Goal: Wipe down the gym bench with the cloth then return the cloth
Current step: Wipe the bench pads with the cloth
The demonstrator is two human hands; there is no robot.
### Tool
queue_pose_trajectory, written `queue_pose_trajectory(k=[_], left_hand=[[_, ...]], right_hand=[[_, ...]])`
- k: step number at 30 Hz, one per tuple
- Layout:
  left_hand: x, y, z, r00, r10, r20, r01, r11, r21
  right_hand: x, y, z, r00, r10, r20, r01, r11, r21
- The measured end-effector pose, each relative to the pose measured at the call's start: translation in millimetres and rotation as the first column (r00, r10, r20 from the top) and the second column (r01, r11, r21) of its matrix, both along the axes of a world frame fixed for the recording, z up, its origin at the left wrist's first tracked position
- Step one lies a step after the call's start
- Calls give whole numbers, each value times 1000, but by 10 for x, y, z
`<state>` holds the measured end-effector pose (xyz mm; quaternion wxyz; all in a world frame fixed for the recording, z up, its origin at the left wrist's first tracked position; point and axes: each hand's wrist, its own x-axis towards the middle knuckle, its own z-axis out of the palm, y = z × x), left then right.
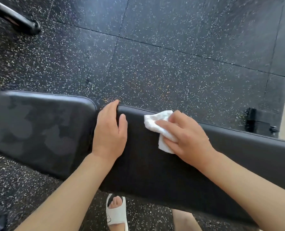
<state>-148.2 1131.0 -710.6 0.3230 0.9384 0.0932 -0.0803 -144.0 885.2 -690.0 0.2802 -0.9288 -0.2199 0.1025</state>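
Observation:
The black padded gym bench runs across the lower half of the view in two pads, a seat pad at the left and a longer back pad at the right. My right hand presses a crumpled white cloth flat onto the long pad near its far edge. My left hand rests at the end of that pad, beside the gap between the pads, fingers curled over its far corner and holding nothing else.
Dark speckled rubber floor tiles lie beyond the bench. A black bar or machine leg crosses the top left corner. A black bench foot shows at the right. My foot in a white sandal stands under the bench's near edge.

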Motion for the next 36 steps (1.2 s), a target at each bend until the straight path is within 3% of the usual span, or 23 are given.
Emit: queue_pose_trajectory(k=[3, 7, 13, 18, 22, 28, 31, 36], left_hand=[[-18, -168, -59, 995, 104, 2, -104, 994, 36], [-38, -162, -110, 985, 172, -2, -171, 982, 79], [0, -160, -127, 981, 187, -44, -183, 979, 84], [17, -148, -119, 981, 183, -60, -178, 980, 86], [28, -141, -109, 987, 159, -24, -155, 983, 103], [44, -169, -82, 984, 172, -45, -167, 982, 92], [60, -169, -75, 985, 162, -62, -158, 985, 77], [56, -140, -71, 984, 150, -93, -145, 988, 60]], right_hand=[[23, -358, -5, 994, -98, -42, 96, 995, -30], [209, -252, -79, 977, -175, -118, 177, 984, 7], [718, 753, -117, 948, -74, -311, 94, 994, 51], [1152, 1066, -185, 792, 46, -609, 25, 994, 108], [979, 506, -122, 805, 60, -590, -1, 995, 99], [691, -478, 13, 773, -105, -626, 81, 994, -66], [740, -146, -19, 800, -150, -581, 87, 987, -135], [1064, 962, -213, 828, -109, -550, 64, 993, -99]])
